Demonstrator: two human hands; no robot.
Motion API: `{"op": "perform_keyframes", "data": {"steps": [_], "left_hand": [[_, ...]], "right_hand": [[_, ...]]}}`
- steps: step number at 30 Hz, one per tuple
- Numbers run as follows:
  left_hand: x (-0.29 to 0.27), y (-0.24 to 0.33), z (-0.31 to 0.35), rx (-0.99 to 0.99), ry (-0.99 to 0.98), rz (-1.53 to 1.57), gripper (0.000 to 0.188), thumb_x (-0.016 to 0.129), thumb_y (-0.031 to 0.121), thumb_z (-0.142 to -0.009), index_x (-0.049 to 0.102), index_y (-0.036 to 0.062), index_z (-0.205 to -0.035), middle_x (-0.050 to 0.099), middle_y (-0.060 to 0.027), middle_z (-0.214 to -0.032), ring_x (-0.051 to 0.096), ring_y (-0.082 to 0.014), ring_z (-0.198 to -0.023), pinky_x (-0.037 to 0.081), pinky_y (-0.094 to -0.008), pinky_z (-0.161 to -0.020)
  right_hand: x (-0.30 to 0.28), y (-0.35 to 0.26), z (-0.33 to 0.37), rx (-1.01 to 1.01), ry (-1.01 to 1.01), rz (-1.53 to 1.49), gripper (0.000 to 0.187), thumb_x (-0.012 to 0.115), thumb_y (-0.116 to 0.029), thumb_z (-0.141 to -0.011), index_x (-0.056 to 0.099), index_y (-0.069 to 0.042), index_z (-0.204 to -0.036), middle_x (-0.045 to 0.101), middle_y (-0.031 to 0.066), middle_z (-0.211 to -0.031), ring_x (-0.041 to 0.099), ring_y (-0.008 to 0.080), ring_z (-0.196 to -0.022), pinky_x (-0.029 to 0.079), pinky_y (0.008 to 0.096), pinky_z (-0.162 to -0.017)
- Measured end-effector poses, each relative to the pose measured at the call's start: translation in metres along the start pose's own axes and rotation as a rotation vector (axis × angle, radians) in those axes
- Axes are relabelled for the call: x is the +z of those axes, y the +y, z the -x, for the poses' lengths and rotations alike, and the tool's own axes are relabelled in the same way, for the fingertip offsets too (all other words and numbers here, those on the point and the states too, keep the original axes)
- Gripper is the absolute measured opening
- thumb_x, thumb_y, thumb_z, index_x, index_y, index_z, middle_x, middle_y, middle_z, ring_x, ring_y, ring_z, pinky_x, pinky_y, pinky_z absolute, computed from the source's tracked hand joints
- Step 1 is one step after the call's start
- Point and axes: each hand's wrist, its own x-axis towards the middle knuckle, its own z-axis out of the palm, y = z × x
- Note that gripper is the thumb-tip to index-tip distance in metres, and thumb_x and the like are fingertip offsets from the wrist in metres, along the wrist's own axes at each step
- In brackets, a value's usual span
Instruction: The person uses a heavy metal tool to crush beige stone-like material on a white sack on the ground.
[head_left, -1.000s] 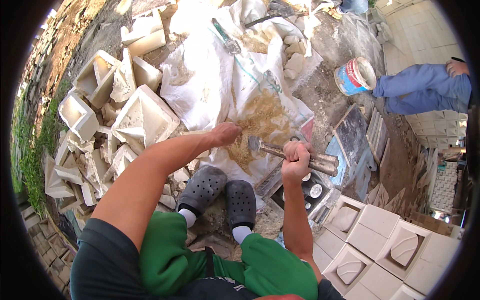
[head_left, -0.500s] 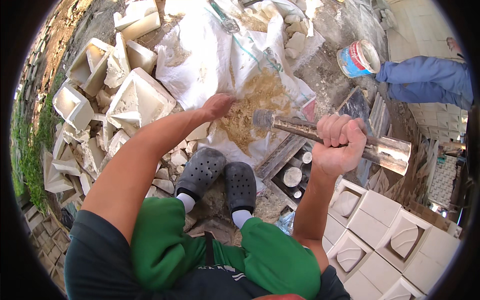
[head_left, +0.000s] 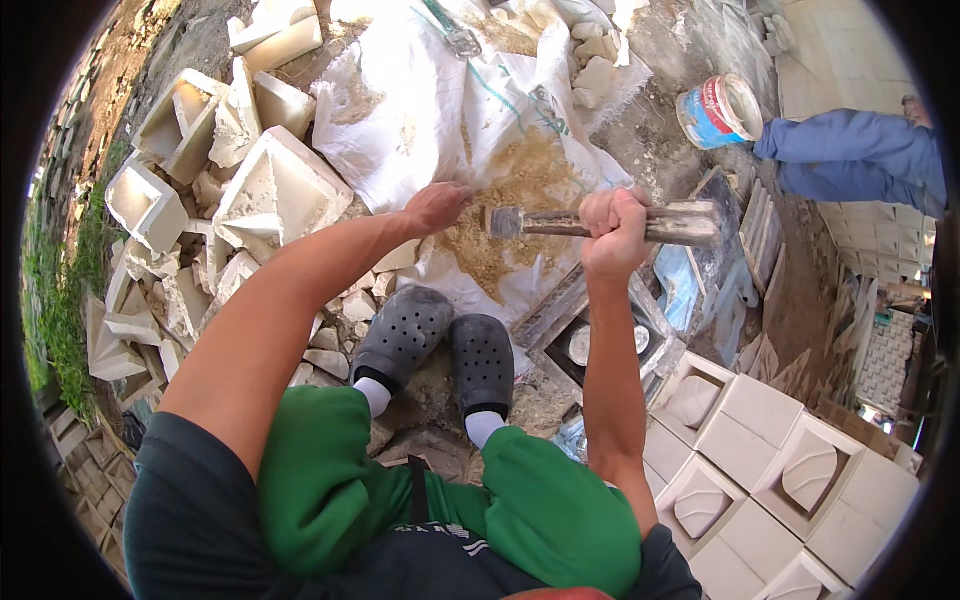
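Observation:
My right hand (head_left: 614,232) is wrapped round the thick, worn wooden handle of a hammer (head_left: 560,222). The hammer lies nearly level, its grey squarish head pointing left over a patch of sandy rubble (head_left: 525,185). My left hand (head_left: 440,206) is low beside that rubble, at the edge of a white woven sack (head_left: 400,95) spread on the ground. Its fingers are curled; what they hold, if anything, is hidden. The hammer head is a short way right of my left fingertips.
Broken white cast blocks (head_left: 285,190) are heaped at the left. A wooden box (head_left: 560,310) with round pieces inside stands at the right, above patterned pale blocks (head_left: 740,420). A blue-and-red bucket (head_left: 718,112) is beside another person's blue-trousered legs (head_left: 850,155). A trowel-like tool (head_left: 458,38) lies on the sack.
My right hand has moved up and left with the hammer, bringing it more level and its head nearer my left hand. My left hand has hardly moved.

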Motion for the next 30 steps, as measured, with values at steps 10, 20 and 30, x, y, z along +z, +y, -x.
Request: {"op": "perform_keyframes", "data": {"steps": [10,20,30], "left_hand": [[-0.001,0.004,-0.006,-0.033,0.102,0.033,0.016,0.048,0.013,-0.088,0.059,0.0032,-0.094,0.061,-0.0202,-0.094,0.058,-0.04,-0.09,0.046,-0.045,-0.08],[-0.011,0.002,0.005,-0.081,0.023,0.014,0.017,0.049,0.013,-0.088,0.06,0.0034,-0.097,0.061,-0.0188,-0.097,0.058,-0.038,-0.093,0.046,-0.0432,-0.082],[-0.002,0.01,0.001,-0.044,0.071,0.055,0.024,0.049,0.011,-0.088,0.058,0.0056,-0.11,0.059,-0.0182,-0.109,0.057,-0.0362,-0.1,0.046,-0.0415,-0.087]], "right_hand": [[0.017,0.018,0.005,-0.051,-0.041,-0.026,0.03,0.046,-0.002,-0.084,0.033,-0.009,-0.059,0.035,-0.0002,-0.05,0.029,0.009,-0.045,0.024,0.0268,-0.044],[0.019,-0.028,0.002,-0.01,-0.059,0.005,0.03,0.041,-0.007,-0.085,0.03,-0.011,-0.057,0.028,-0.0006,-0.046,0.021,0.0105,-0.041,0.022,0.0295,-0.043],[0.009,0.055,0.018,-0.087,-0.052,0.233,0.027,0.044,-0.003,-0.086,0.033,-0.009,-0.062,0.033,-0.0012,-0.052,0.029,0.0093,-0.048,0.027,0.0279,-0.047]]}}
